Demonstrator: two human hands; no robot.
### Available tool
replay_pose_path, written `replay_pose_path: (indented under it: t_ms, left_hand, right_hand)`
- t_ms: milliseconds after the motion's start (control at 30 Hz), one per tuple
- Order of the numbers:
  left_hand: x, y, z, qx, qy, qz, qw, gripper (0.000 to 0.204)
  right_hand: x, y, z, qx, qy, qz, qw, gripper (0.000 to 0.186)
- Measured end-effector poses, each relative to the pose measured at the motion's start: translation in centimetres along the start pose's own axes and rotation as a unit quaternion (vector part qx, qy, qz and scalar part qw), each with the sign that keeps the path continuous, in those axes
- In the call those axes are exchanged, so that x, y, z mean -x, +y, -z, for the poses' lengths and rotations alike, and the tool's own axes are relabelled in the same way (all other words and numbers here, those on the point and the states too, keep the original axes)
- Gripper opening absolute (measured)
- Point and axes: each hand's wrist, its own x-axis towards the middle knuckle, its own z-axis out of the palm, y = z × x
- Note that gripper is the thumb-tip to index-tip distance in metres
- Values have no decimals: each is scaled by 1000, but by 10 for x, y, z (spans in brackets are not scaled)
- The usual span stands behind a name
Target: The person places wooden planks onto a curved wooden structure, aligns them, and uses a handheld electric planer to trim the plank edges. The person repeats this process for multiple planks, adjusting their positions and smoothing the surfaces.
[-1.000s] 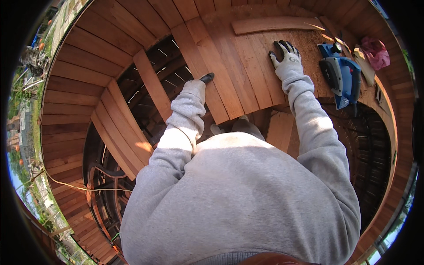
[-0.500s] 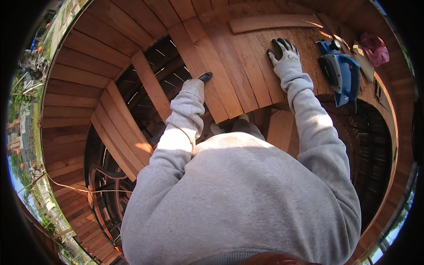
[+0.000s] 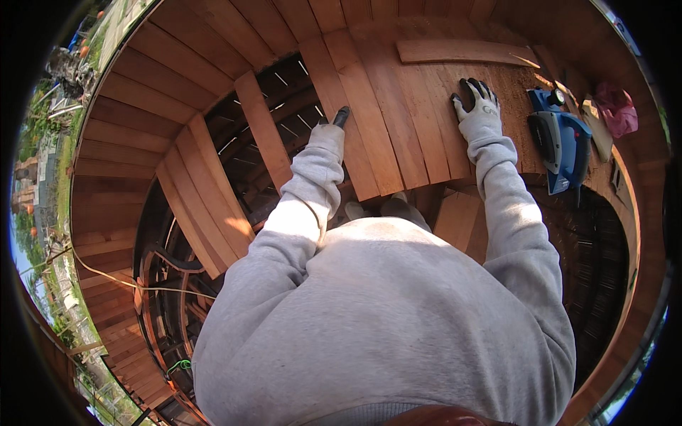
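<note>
My left hand (image 3: 335,122), in a white glove with black fingertips, is at the left edge of a reddish-brown wooden plank (image 3: 357,168). Its thumb lies on top of the plank while most of its fingers are hidden at the edge, seemingly curled round it. My right hand (image 3: 477,106), gloved the same way, rests flat with fingers spread on the planks (image 3: 426,106) laid side by side. A blue electric planer (image 3: 561,142) lies on its side to the right of that hand.
A loose board (image 3: 465,52) lies across the far end of the planks. Beyond the planer are a pink plastic bag (image 3: 615,110) and wood shavings (image 3: 513,92). Dark openings (image 3: 284,92) show to the left, crossed by a single plank (image 3: 263,121). A yellowish cord (image 3: 163,289) runs at lower left.
The whole view has shifted slightly, so planks and planer appear farther right. My left thumb now points more away from me along the plank; my right hand stays flat on the boards.
</note>
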Motion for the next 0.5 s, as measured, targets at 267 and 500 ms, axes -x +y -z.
replay_pose_path:
  t_ms: [267,500]
  left_hand:
    - [-54,-57,-67,157,114,-22,981,53]
    - [-33,-23,-37,249,89,30,964,52]
  right_hand:
    - [-3,2,-4,-4,6,9,1000,54]
    - [0,1,-1,-8,10,10,1000,53]
